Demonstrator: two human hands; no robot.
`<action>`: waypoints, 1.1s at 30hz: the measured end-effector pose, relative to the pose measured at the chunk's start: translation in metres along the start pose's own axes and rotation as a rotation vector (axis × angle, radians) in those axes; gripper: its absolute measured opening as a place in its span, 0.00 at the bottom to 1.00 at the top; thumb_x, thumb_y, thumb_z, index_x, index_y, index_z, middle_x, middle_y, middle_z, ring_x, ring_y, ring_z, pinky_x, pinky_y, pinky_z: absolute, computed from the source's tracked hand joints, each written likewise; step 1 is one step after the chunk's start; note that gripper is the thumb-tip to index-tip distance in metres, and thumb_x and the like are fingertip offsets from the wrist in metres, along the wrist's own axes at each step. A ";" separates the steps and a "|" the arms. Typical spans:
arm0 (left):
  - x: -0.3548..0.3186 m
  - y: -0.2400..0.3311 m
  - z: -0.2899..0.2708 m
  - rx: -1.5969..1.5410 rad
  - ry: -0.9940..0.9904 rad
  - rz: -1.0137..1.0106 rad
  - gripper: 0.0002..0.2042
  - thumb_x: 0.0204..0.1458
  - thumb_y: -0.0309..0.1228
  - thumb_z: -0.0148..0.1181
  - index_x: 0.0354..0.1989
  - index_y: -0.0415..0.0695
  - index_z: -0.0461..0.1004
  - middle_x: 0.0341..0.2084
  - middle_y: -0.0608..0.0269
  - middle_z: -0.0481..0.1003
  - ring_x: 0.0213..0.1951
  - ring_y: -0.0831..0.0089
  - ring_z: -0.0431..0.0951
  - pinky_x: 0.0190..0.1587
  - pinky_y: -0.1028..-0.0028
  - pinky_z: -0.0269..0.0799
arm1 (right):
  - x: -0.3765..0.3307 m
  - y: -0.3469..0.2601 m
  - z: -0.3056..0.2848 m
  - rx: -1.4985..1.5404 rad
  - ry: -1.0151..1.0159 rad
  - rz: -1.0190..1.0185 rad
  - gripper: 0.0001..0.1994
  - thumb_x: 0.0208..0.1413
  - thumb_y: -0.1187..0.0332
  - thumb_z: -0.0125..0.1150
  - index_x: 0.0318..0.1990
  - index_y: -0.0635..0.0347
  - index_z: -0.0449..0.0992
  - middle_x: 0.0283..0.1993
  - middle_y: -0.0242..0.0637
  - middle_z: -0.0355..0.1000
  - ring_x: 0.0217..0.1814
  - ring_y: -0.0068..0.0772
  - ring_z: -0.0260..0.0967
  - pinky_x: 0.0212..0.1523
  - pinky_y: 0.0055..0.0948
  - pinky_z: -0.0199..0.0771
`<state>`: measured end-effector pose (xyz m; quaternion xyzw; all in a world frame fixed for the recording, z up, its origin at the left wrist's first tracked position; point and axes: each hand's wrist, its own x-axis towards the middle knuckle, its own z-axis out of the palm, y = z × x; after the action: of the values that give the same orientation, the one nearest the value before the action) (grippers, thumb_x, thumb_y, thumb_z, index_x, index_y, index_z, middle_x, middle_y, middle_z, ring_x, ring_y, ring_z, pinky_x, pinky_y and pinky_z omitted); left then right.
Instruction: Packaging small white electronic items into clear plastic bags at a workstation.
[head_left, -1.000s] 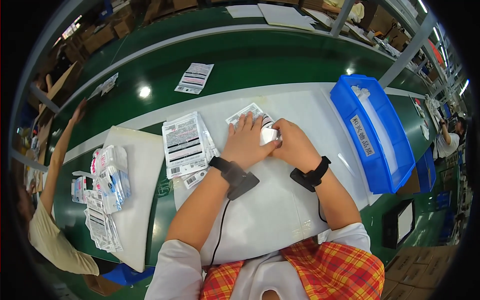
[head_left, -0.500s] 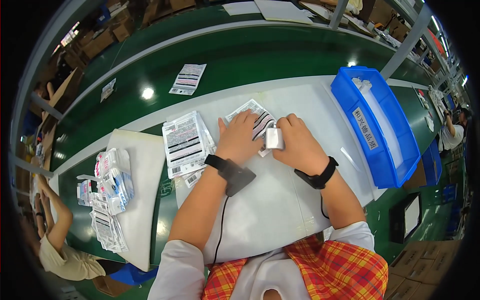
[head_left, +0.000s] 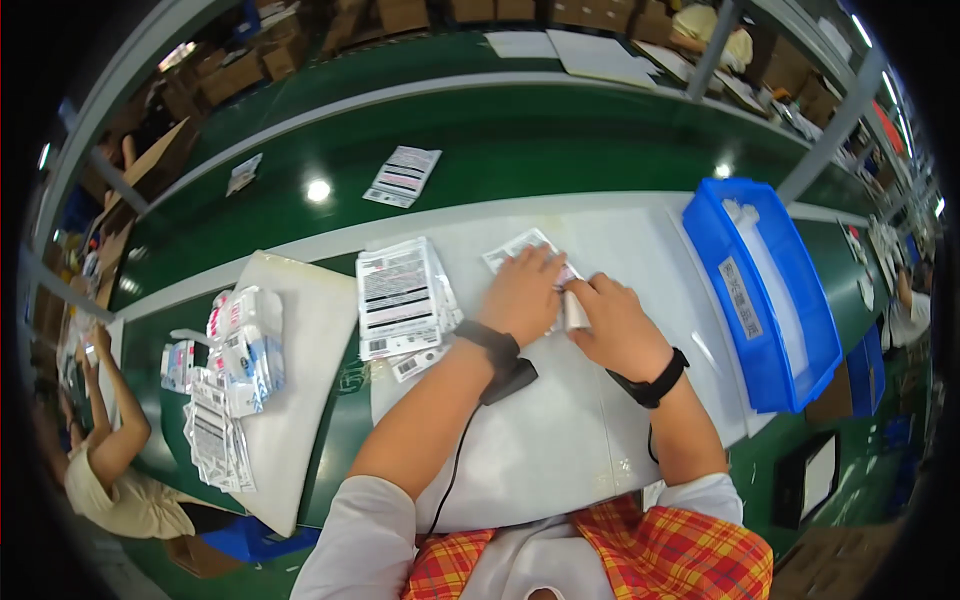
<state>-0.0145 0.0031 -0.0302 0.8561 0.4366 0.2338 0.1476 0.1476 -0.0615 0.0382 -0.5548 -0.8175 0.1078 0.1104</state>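
Note:
My left hand [head_left: 524, 292] lies over a flat printed packet [head_left: 522, 242] on the white work surface, its fingers stretched out across it. Close beside it, my right hand [head_left: 622, 322] is closed on a small white block-like piece [head_left: 574, 312] at the packet's near right side. The fingers hide much of this piece, and whether it is inside the packet cannot be made out. To the left of my left hand is a stack of similar printed packets [head_left: 398, 300], fanned out at its right edge.
A blue bin [head_left: 722, 270] with some clear plastic in it stands on the right. Loose packets [head_left: 402, 176] lie on the green bench beyond. More packets [head_left: 218, 440] and white-blue packages [head_left: 252, 345] are piled on the left, near a co-worker [head_left: 115, 470].
The whole view has shifted slightly. My right hand has turned over the white piece, which shows less now, and my left fingers have slid further over the packet.

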 end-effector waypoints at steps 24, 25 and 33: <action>-0.015 0.038 -0.007 0.087 0.077 -0.146 0.22 0.56 0.36 0.50 0.58 0.39 0.66 0.63 0.47 0.61 0.65 0.53 0.58 0.64 0.43 0.48 | 0.016 0.026 0.017 0.621 0.155 0.053 0.16 0.44 0.77 0.65 0.40 0.63 0.65 0.34 0.40 0.69 0.37 0.44 0.70 0.38 0.34 0.71; -0.014 0.036 -0.007 0.090 0.109 -0.128 0.22 0.54 0.33 0.52 0.57 0.38 0.66 0.61 0.47 0.62 0.64 0.52 0.60 0.63 0.46 0.51 | 0.020 0.027 0.016 0.608 0.131 0.093 0.16 0.44 0.79 0.63 0.40 0.63 0.64 0.34 0.41 0.68 0.37 0.42 0.69 0.39 0.34 0.70; -0.003 0.006 -0.018 -0.350 0.324 -0.076 0.24 0.40 0.15 0.55 0.50 0.37 0.70 0.50 0.47 0.69 0.53 0.49 0.68 0.56 0.62 0.65 | 0.017 0.005 0.017 0.481 0.200 -0.143 0.13 0.49 0.84 0.51 0.41 0.62 0.61 0.35 0.44 0.63 0.36 0.40 0.63 0.42 0.29 0.66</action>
<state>-0.0210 -0.0018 -0.0130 0.7517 0.4396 0.4344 0.2304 0.1408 -0.0445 0.0212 -0.4613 -0.7906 0.2353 0.3267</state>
